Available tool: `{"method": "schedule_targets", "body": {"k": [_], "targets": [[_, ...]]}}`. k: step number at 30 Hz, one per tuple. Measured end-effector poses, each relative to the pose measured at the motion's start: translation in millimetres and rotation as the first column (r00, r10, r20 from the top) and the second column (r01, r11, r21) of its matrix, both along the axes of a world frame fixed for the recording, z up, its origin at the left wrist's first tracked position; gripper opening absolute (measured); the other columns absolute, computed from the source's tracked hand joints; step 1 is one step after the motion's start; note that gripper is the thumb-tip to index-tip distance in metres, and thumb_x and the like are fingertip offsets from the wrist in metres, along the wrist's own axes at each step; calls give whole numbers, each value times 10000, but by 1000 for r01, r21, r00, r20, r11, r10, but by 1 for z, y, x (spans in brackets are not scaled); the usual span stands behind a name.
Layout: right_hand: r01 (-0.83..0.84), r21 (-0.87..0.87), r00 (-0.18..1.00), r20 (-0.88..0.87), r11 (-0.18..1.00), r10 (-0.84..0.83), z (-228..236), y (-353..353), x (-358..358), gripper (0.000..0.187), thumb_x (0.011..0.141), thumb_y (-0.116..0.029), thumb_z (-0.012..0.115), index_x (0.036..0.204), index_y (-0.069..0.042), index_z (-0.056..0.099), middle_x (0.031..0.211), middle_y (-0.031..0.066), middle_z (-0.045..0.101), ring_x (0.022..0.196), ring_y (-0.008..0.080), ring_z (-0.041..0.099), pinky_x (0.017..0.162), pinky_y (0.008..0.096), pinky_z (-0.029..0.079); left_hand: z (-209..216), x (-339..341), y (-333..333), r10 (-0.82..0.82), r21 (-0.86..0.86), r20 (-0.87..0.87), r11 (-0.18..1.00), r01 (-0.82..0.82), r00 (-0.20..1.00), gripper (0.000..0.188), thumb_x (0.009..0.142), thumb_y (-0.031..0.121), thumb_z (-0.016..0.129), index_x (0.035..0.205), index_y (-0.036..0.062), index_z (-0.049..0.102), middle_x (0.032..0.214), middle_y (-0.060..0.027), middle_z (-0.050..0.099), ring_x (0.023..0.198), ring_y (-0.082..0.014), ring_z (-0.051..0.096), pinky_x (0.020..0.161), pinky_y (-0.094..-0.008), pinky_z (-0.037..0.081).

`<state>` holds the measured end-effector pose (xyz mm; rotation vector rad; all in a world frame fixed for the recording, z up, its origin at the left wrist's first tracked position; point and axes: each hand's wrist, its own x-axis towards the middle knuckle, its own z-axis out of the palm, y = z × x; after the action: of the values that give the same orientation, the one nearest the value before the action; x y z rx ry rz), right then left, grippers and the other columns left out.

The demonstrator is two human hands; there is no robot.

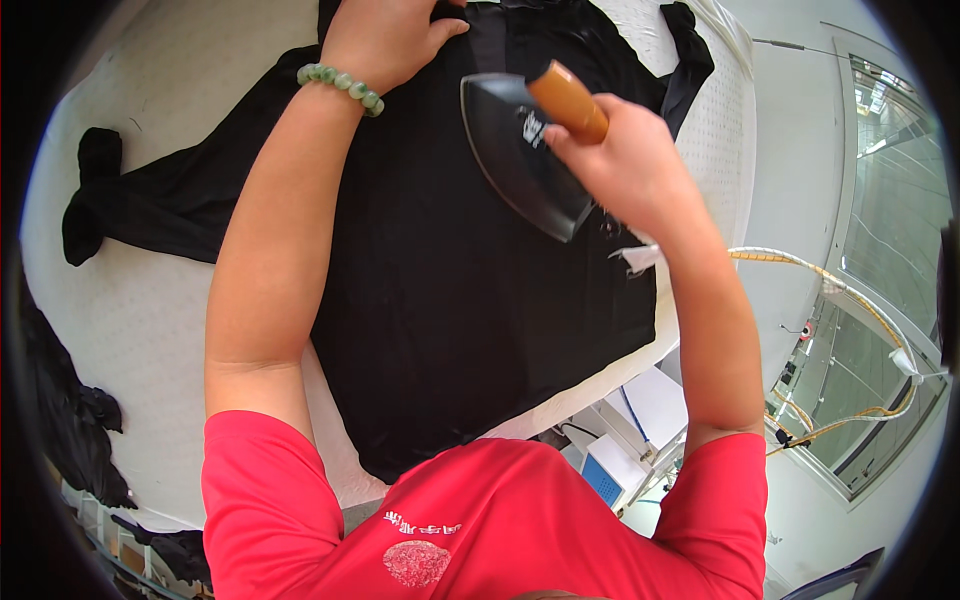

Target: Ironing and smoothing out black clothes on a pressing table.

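Label (638, 258): small white tag, roughly rectangular, at the right edge of the garment (450, 270), just below the right hand (622, 165). Print on it too small to read. A pale mark sits on the iron's (525, 155) dark top face, near the handle (568, 100).

Garment: black, spread flat on the counter (140, 310), which has a white, finely dotted cover. One sleeve runs out to the left and ends in a bunched knot; the other reaches toward the upper right. Fabric looks smooth across the middle, with a straight seam or placket near the top.

Iron: dark, wedge-shaped, pointed end toward the lower right, resting on the upper part of the garment. Handle is brown and cylindrical.

Right hand: fingers wrapped tight around the handle.

Left hand (385, 35): palm down, fingers together, pressed flat on the garment near the top edge, just left of the iron. A green bead bracelet (340, 85) circles the wrist.

More black cloth (70, 420) hangs off the counter's left edge. A yellowish hose (850, 300) loops at the right.
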<state>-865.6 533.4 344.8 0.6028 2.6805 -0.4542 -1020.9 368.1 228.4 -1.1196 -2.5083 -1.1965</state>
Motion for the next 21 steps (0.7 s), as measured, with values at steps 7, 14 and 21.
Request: {"method": "schedule_targets", "body": {"k": [7, 14, 21], "targets": [[-31, -48, 992, 122, 998, 36, 6, 14, -31, 367, 930, -312, 724, 1073, 24, 683, 704, 79, 640, 639, 160, 603, 656, 336, 505, -16, 3, 5, -350, 244, -232, 882, 403, 908, 396, 855, 19, 628, 1201, 169, 750, 1341, -109, 625, 1321, -308, 533, 1145, -438, 386], [-113, -77, 993, 35, 991, 115, 0, 2, 38, 359, 883, -253, 756, 1088, 27, 665, 767, 142, 673, 692, 234, 666, 691, 365, 526, -16, 1, 7, -288, -261, -188, 936, 235, 939, 474, 847, -29, 549, 1215, 189, 753, 1391, -122, 611, 1371, -309, 501, 1179, -446, 357], [-62, -101, 861, 497, 993, 104, 17, -37, 209, 761, 738, -135, 742, 1440, -94, 451, 856, 228, 698, 839, 423, 709, 741, 471, 569, -20, -3, 8, -289, -225, -167, 942, 249, 943, 468, 865, -26, 550, 1231, 188, 747, 1382, -133, 620, 1363, -318, 513, 1194, -441, 345]]}}
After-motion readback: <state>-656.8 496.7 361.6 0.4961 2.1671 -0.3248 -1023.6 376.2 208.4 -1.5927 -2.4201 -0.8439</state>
